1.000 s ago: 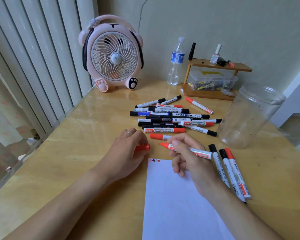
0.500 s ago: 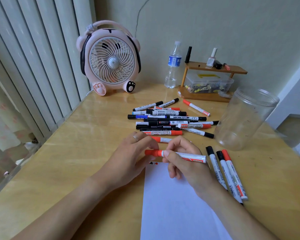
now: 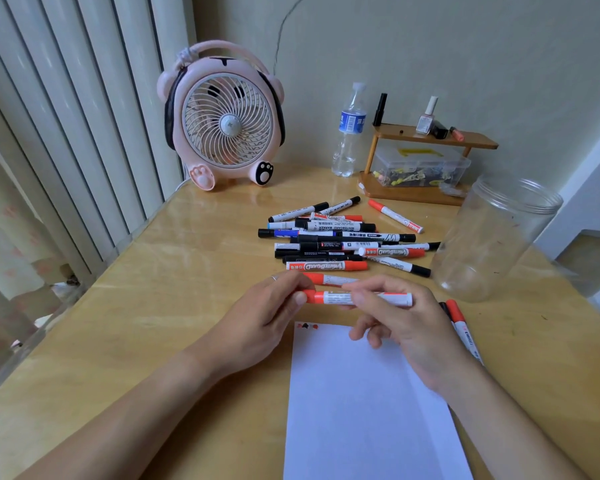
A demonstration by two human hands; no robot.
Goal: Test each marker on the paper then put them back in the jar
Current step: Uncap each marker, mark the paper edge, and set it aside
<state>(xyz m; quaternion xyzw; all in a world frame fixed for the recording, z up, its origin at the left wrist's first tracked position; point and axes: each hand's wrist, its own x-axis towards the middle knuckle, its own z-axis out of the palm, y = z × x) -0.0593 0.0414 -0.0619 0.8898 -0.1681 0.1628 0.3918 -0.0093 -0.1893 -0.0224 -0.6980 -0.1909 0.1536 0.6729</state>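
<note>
- Two hands meet on one red marker (image 3: 357,298), held level just above the far edge of the paper (image 3: 368,403); its long axis runs left to right across the person, parallel to the table's near edge.
- The left hand (image 3: 267,323) curls its fingers round the red cap end, thumb and fingertips pinching it; the right hand (image 3: 406,320) pinches the white barrel near its middle, the lower fingers loosely curled beneath.
- The cap sits on the barrel, so I judge the step in hand to be capping after a test, though uncapping would look the same.
- Small red and dark marks (image 3: 306,326) show at the paper's far left corner.
- The jar (image 3: 492,237) stands near the table's right edge, mouth tipped toward the camera, with no marker visible inside.
- The jar lies to the right of and beyond the hands, so the right hand is the nearer one; it already holds the barrel, whose free end points that way. Dropping the marker in would call for swinging it from level to end-on at the mouth.
- Many markers lie in a pile (image 3: 340,240) toward the middle of the table, beyond the hands and left of the jar, most parallel to the held one.
- A few more markers (image 3: 459,322) lie just right of the paper, partly hidden by the right wrist.
- At the far edge stand a pink fan (image 3: 226,119), a water bottle (image 3: 350,133) and a small wooden shelf (image 3: 426,168).
</note>
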